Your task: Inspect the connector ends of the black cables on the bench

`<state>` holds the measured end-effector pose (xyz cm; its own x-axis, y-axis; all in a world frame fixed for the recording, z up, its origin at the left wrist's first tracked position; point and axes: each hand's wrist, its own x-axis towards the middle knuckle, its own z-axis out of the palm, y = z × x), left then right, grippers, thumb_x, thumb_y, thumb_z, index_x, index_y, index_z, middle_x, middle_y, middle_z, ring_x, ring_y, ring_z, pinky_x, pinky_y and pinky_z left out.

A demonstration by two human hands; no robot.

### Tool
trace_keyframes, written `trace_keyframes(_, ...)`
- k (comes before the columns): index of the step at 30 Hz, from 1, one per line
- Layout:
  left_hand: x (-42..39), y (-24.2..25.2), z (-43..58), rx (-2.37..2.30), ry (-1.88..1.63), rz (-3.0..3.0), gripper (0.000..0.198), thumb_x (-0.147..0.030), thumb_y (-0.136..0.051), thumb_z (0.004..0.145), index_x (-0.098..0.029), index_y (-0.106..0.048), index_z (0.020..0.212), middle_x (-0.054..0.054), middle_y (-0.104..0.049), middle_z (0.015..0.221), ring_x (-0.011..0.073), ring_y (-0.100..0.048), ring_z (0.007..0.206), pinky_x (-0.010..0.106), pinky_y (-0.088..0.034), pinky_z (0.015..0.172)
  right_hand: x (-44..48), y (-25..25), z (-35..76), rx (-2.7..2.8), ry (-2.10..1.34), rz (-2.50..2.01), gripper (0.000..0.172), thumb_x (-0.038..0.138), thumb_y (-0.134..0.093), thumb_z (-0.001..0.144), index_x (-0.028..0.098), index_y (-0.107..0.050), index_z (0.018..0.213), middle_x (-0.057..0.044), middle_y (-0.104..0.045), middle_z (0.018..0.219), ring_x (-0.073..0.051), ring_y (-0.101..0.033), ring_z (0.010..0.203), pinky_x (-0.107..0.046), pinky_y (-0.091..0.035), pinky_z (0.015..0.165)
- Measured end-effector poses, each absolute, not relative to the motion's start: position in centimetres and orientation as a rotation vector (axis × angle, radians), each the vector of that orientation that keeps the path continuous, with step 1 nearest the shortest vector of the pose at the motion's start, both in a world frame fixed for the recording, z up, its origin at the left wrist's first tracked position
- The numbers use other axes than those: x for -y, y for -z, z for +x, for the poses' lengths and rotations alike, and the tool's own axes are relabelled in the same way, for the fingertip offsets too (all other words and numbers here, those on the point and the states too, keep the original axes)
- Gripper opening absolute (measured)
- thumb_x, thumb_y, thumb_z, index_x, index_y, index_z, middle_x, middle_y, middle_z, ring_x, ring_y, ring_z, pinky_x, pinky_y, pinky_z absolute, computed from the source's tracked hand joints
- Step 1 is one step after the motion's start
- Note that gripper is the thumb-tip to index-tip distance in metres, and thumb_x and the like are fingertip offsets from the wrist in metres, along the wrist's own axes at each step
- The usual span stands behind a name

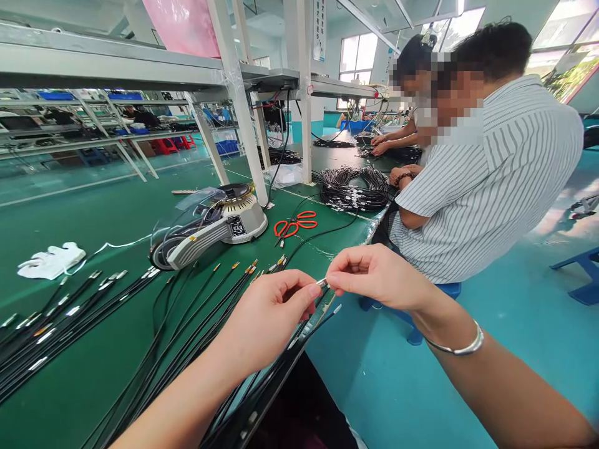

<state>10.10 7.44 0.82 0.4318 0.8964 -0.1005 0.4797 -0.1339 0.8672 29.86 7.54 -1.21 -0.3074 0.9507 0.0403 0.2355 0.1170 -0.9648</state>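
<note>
Metal cable tip [322, 282], clamped by fingers of left hand [266, 327] and right hand [374, 274], red scissors [296, 224] beyond

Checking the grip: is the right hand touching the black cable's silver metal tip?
Touching: the head view shows the right hand pressing its fingertips against the black cable's small silver metal tip.

Factory cable-assembly workshop. Long green-topped bench [70, 206] carries bundled black cables [354, 189], an electric tape dispenser [210, 224] and orange-handled scissors [296, 224]. Seated workers [486, 168] line it at right. More benches [70, 134] stand in rows upper left; teal floor [402, 374] lower right.
</note>
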Motion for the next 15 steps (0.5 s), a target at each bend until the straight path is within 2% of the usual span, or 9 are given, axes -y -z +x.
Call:
trace_keyframes(11,-7.6,0.2,10.5,-1.231,-0.596,1.743,0.026,-0.039,-0.052,0.081,-0.019,-0.063,0.069,-0.003,-0.056,0.059,0.0140,-0.048,0.056,0.024,-0.035,0.053,-7.4,1.5,28.6,1.678,-1.177,-1.243,0.016,0.032,-0.063,0.080,0.017,-0.065,0.077,-0.001,-0.063,0.068,-0.012,-0.055,0.060,-0.024,-0.042,0.052)
trace_keyframes(15,-7.8,0.2,10.7,-1.247,-0.614,1.881,0.028,-0.035,-0.048,0.084,-0.020,-0.065,0.068,-0.002,-0.061,0.059,0.0148,-0.051,0.055,0.025,-0.036,0.052,-7.6,1.6,29.1,1.762,-1.134,-1.236,0.017,0.034,-0.062,0.083,0.017,-0.066,0.079,-0.002,-0.065,0.071,-0.015,-0.058,0.066,-0.025,-0.045,0.057)
